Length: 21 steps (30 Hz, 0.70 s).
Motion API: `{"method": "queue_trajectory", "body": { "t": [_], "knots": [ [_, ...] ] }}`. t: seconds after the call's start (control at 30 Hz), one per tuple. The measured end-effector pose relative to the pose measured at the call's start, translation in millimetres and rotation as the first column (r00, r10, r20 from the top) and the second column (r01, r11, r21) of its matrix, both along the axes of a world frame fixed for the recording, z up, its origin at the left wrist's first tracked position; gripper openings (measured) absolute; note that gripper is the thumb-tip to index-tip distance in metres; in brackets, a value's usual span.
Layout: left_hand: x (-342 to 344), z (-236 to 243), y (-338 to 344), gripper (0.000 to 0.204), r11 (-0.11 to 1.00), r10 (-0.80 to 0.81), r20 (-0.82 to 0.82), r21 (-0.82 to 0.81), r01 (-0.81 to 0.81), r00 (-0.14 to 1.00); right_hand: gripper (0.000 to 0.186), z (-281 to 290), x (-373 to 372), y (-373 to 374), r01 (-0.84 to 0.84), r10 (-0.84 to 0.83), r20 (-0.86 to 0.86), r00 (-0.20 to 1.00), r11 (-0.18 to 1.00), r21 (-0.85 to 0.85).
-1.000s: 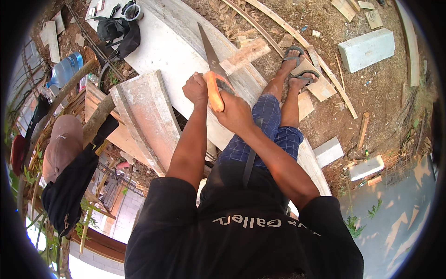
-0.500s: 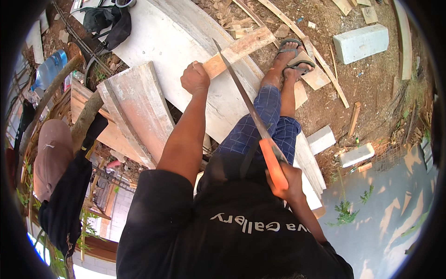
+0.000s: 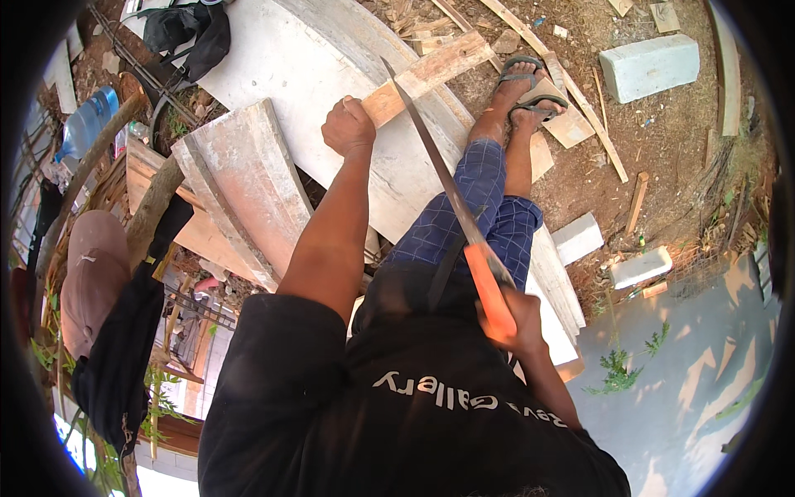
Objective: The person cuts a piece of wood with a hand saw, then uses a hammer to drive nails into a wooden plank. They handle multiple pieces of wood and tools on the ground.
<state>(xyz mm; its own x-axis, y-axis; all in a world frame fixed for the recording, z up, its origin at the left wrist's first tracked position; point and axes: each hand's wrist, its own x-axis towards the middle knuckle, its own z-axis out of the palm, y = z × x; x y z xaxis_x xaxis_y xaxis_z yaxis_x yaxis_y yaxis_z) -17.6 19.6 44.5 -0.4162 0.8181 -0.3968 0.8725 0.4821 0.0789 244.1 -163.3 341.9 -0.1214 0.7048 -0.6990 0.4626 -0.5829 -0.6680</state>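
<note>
My left hand (image 3: 348,127) is closed round the near-left end of a short wooden board (image 3: 443,70), which lies over the edge of a big whitish panel (image 3: 290,108). In my right hand (image 3: 523,321), close to my body, is the orange handle of a handsaw (image 3: 490,294). Its long blade slants up and left across my lap, and the narrow tip crosses the board just beyond my left fist. Whether the teeth have cut into the wood cannot be made out.
Beyond my sandalled feet, wood strips (image 3: 580,99) and a pale block (image 3: 650,68) lie on the dirt. A dark bag (image 3: 186,37) rests on the panel's far left. Left of my arm lean coated boards (image 3: 240,174); a water bottle (image 3: 87,124) and a cap (image 3: 95,265) are further left.
The saw handle and my right hand have shifted very slightly toward the right. My left hand keeps its hold on the board, and the whole view has tilted a little.
</note>
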Motion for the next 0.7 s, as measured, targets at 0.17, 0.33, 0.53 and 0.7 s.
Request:
{"method": "queue_trajectory", "body": {
  "t": [0.17,0.33,0.53,0.7],
  "knots": [
    [-2.9,-5.1,0.0,0.05,0.998,0.014,-0.007,-0.061,-0.014,1.0,0.024,-188.0,-73.7,143.9,0.171,-0.168,-0.036,0.985,0.979,0.109],
    [-0.8,-11.5,2.8,0.05,1.0,0.008,-0.03,-0.023,-0.008,1.0,0.02,-49.6,-30.0,55.9,0.129,-0.129,-0.01,0.992,0.983,0.129],
    [-0.7,-7.6,2.2,0.05,0.999,-0.042,-0.024,0.006,0.042,0.999,0.016,-62.5,-27.8,27.0,0.221,-0.221,-0.013,0.975,0.969,0.114],
    [-4.3,-11.7,-2.0,0.052,1.0,-0.011,-0.013,-0.007,0.011,1.0,0.023,-169.4,-65.9,127.0,0.139,-0.142,0.012,0.99,0.979,0.148]
  ]
}}
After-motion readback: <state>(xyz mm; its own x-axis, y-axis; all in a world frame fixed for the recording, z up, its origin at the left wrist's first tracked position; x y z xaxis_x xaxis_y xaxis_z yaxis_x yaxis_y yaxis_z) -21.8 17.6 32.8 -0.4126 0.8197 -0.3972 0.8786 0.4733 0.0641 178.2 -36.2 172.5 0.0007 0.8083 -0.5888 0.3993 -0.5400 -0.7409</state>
